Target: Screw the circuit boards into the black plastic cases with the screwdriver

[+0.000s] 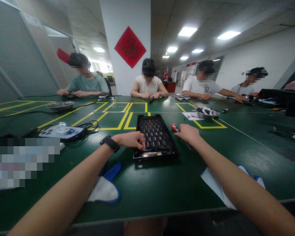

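Note:
A black plastic casing (170,153), shaped like a shallow tray with rows of shiny slots inside, lies in front of me on the table. At its near left corner is my left hand (132,140), fingers curled and pinched together over the rim; whatever they may hold is hidden. A pale metallic strip (151,154) runs along the casing's near end. To the right of the casing, my right hand (189,133) is closed around a screwdriver (174,127) with a red handle end. Its thin shaft slants toward me beside the casing, apart from it.
White-and-blue gloves (104,190) lie under my left forearm, with another glove (220,186) under my right. A phone (64,131) and cables are on the left. Metal bowls (207,113) stand farther back. Several people sit across the green table (152,193).

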The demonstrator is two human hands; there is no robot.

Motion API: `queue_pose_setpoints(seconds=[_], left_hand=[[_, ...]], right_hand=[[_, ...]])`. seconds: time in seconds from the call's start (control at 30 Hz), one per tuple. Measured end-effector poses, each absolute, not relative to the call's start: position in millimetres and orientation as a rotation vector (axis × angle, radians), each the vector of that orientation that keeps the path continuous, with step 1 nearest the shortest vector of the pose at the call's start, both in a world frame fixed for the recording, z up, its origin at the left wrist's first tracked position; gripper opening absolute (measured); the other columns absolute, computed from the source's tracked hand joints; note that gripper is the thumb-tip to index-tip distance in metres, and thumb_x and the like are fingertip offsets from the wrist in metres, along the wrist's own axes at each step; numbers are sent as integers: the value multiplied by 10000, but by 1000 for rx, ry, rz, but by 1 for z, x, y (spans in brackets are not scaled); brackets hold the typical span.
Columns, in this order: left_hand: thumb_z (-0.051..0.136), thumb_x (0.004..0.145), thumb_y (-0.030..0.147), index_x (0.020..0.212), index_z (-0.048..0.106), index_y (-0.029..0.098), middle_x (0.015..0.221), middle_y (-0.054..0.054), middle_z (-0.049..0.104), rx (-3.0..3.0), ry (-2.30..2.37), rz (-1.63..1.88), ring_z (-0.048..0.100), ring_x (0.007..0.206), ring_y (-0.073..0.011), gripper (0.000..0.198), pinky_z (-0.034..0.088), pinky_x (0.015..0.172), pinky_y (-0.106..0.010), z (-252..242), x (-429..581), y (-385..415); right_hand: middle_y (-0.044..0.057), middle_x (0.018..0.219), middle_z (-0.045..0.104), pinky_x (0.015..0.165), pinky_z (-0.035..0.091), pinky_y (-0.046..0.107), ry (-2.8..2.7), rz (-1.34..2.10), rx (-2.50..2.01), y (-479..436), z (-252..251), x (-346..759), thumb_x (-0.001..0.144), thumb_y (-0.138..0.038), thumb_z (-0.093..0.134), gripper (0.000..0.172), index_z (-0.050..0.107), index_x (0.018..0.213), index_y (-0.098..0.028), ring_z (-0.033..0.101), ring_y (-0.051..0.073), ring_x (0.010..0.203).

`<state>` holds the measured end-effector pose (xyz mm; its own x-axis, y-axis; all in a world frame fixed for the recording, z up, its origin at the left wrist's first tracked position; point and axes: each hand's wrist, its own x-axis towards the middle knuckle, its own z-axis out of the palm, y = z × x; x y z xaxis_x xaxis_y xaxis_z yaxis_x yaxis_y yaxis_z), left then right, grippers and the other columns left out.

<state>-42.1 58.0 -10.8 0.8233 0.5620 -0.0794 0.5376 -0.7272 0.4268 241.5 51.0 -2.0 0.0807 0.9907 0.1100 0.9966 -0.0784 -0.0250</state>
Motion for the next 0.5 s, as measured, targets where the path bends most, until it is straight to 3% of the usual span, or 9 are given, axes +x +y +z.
queue_pose_setpoints(seconds=[0.23, 0.37, 0.5], left_hand=[[584, 704, 249, 743, 707, 181, 776, -12, 610, 2588, 808, 80, 506, 803, -128, 146, 360, 752, -195, -8, -40, 54], [580, 701, 241, 733, 707, 182, 772, -11, 614, 2575, 808, 117, 513, 778, -123, 144, 367, 741, -197, -9, -41, 53], [606, 674, 242, 743, 720, 185, 748, -8, 625, 2518, 832, 163, 529, 714, -110, 145, 379, 712, -196, -14, -43, 57]], right_hand=[[157, 978, 631, 670, 455, 341, -1998, -58, -2292, 59, -11, 239, 740, -450, 532, 403, 617, 982, -140, 616, 287, 886], [171, 912, 635, 667, 434, 339, -1877, -106, -2183, 59, -5, 238, 729, -466, 518, 397, 643, 875, -118, 608, 287, 849], [83, 665, 602, 515, 376, 245, -1754, 393, -1699, 56, -1, 225, 777, -473, 450, 394, 626, 726, -124, 540, 147, 571]])
